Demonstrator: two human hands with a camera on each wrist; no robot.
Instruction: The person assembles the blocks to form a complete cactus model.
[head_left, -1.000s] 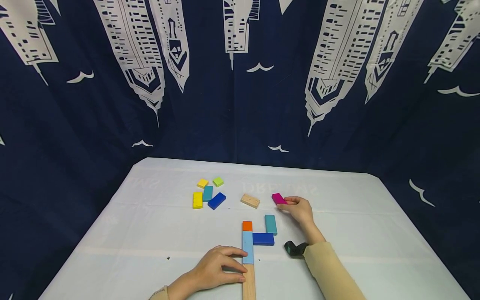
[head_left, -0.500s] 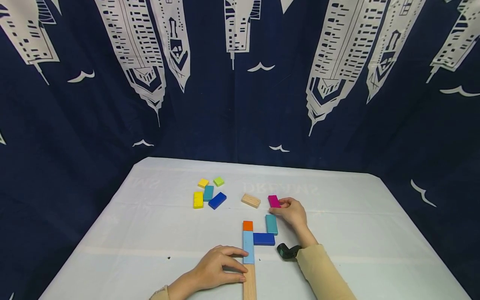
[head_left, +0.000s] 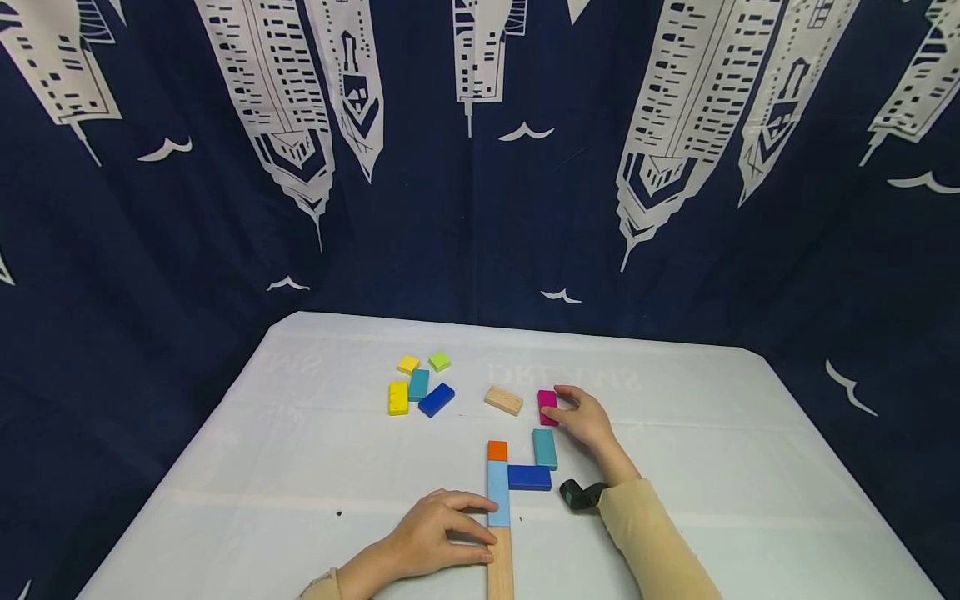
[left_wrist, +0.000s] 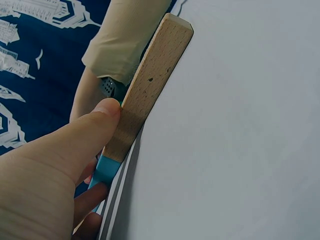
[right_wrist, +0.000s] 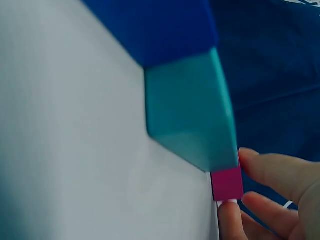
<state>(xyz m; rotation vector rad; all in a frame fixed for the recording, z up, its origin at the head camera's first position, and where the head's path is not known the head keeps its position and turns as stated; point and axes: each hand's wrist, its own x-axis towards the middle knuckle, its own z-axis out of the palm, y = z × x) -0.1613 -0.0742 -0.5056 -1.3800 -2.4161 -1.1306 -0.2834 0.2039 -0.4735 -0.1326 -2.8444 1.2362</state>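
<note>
My left hand (head_left: 438, 535) lies with fingertips against the left side of a light blue block (head_left: 498, 493) and a long wooden block (head_left: 499, 563), which stand end to end. In the left wrist view the thumb touches the wooden block (left_wrist: 150, 85). An orange block (head_left: 497, 451) caps that row's far end. My right hand (head_left: 588, 421) has thumb and fingers about a magenta block (head_left: 548, 407), just beyond a teal block (head_left: 545, 449). In the right wrist view the magenta block (right_wrist: 227, 184) is partly hidden behind the teal block (right_wrist: 190, 110).
A dark blue block (head_left: 529, 477) joins the light blue block's right side and meets the teal block's near end. Farther back lie a loose wooden block (head_left: 503, 400), another blue block (head_left: 437, 400), a yellow block (head_left: 398, 398) and a lime block (head_left: 439, 361). A patterned navy cloth (head_left: 472, 208) hangs behind the table.
The right hand has brought the magenta block left and turned it nearly in line with the teal block. Its fingers have shifted on the block. The left hand stays put.
</note>
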